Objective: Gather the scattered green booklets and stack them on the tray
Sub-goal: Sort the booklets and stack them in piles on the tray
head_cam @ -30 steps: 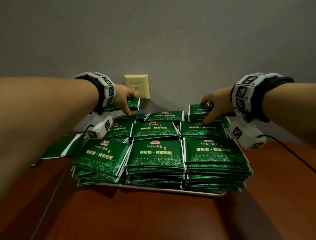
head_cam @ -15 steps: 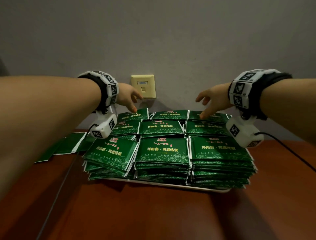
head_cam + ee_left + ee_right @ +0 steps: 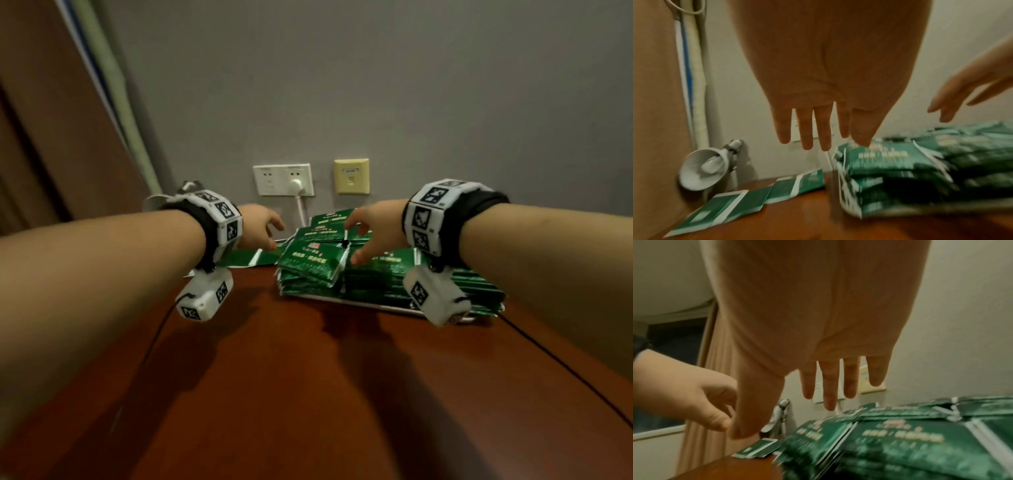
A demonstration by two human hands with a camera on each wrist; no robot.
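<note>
Booklets (image 3: 342,270) heaped on tray (image 3: 376,306); loose ones (image 3: 748,198) left on table (image 3: 308,394). Left hand (image 3: 258,228) and right hand (image 3: 375,233) hover above, fingers spread, empty.

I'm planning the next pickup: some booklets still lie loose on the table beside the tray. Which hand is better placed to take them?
Left. The left hand hangs open just above the loose booklets, left of the tray. The right hand, also empty, is over the stacked booklets.
</note>
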